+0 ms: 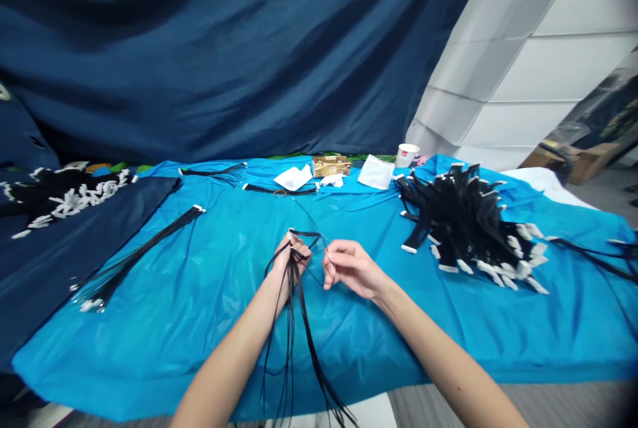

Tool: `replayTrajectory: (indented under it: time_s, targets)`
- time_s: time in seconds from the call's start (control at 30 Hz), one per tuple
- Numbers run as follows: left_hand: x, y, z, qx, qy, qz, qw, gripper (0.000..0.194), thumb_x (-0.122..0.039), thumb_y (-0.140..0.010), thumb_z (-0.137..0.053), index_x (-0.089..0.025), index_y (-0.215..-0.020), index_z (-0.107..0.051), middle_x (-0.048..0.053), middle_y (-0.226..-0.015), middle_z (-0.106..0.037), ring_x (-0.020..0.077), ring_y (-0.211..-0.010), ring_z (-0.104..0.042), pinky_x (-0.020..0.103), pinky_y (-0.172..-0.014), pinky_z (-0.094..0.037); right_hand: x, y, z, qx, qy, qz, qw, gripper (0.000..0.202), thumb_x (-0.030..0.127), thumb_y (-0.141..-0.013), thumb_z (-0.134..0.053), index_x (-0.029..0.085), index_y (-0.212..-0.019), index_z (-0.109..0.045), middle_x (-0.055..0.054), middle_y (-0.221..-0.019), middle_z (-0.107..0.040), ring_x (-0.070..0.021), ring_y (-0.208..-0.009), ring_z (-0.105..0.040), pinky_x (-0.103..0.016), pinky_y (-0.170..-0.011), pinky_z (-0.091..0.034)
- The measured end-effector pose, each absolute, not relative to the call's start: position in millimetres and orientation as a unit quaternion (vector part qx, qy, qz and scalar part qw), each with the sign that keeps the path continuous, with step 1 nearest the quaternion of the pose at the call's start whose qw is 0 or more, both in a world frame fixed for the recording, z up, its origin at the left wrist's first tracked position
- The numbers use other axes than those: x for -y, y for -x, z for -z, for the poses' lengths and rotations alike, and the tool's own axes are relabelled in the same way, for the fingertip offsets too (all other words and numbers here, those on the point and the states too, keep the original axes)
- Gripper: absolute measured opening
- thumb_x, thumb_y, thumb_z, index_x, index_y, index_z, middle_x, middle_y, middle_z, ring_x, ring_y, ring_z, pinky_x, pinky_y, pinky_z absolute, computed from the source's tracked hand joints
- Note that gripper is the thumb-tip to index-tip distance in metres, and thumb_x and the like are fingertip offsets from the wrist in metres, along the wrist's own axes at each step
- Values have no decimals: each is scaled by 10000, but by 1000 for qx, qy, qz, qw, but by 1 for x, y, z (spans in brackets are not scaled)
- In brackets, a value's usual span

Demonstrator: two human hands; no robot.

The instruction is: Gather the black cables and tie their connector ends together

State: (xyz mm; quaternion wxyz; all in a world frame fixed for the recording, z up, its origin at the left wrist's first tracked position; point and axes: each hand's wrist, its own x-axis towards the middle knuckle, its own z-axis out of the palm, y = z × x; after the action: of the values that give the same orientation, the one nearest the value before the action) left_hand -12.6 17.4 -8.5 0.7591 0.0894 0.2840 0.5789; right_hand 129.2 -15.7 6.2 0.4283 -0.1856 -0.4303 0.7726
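Observation:
Near the middle of the blue-covered table (224,321), my left hand (294,255) is closed round a bundle of thin black cables (304,308) with small white connectors at its top. The loose ends hang down over the front edge. Just to the right, my right hand (346,265) pinches one thin black strand of it between thumb and forefinger, and the strand bends across the gap between both hands. The strand's tip is too fine to make out.
A large pile of black cables with white ends (463,222) lies right. More bundles lie left (144,248) and back (214,173). A gold tissue box (331,165), white packets (376,172) and a paper cup (407,155) stand along the back. Another pile (74,195) rests on dark cloth, far left.

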Motion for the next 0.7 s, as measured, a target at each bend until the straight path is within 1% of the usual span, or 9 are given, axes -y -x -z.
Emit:
replayTrajectory:
  time_s: [0.07,0.13,0.23,0.3,0.33,0.53,0.7]
  targets:
    - [-16,14,8,-287,-102,-574,760,267,-249,-765,-491,-173,-522,-411,-58,-419,-318,45,-348,-286,187,-361,-277,17,-126,-5,449,191,-780,392,90,201,-747,-555,119,-711,-558,1,-542,-573,-139,-512,-596,-264,-506,-493]
    - [-15,16,7,-286,-116,-573,759,270,-248,-780,-465,-181,-522,-417,-53,-418,-310,57,-355,-288,199,-360,-278,18,-122,-6,468,199,-770,386,105,216,-759,-543,117,-726,-547,-8,-572,-588,-137,-508,-600,-250,-498,-485]
    - [-13,19,5,-274,-114,-570,767,282,-246,-799,-429,-181,-526,-408,-52,-421,-304,60,-365,-289,198,-366,-288,18,-119,-9,498,213,-727,422,131,259,-786,-511,130,-763,-507,-62,-779,-632,-138,-532,-613,-247,-496,-476]
    - [-12,20,3,-267,-101,-560,778,278,-246,-804,-419,-175,-535,-404,-56,-419,-293,60,-370,-297,190,-377,-302,19,-119,-10,519,219,-706,430,147,292,-799,-488,146,-787,-468,-103,-921,-620,-156,-573,-627,-259,-503,-475]
    - [-12,21,3,-267,-98,-556,781,273,-247,-804,-419,-173,-542,-405,-58,-417,-287,59,-372,-300,186,-382,-306,19,-119,-11,528,221,-700,426,156,308,-805,-477,154,-797,-450,-116,-953,-614,-164,-592,-632,-265,-510,-474]
    - [-13,21,2,-255,-83,-567,779,248,-226,-792,-444,-175,-551,-416,-61,-425,-291,52,-368,-285,167,-359,-273,20,-119,-12,575,238,-679,390,201,363,-814,-445,166,-793,-409,-126,-1018,-589,-173,-662,-638,-259,-538,-464]
    - [-15,22,-3,-264,-71,-540,796,254,-192,-775,-468,-178,-526,-420,-61,-434,-316,45,-355,-260,181,-366,-272,21,-117,-13,585,250,-652,412,185,345,-831,-420,164,-797,-417,-83,-863,-636,-161,-641,-634,-245,-533,-450]
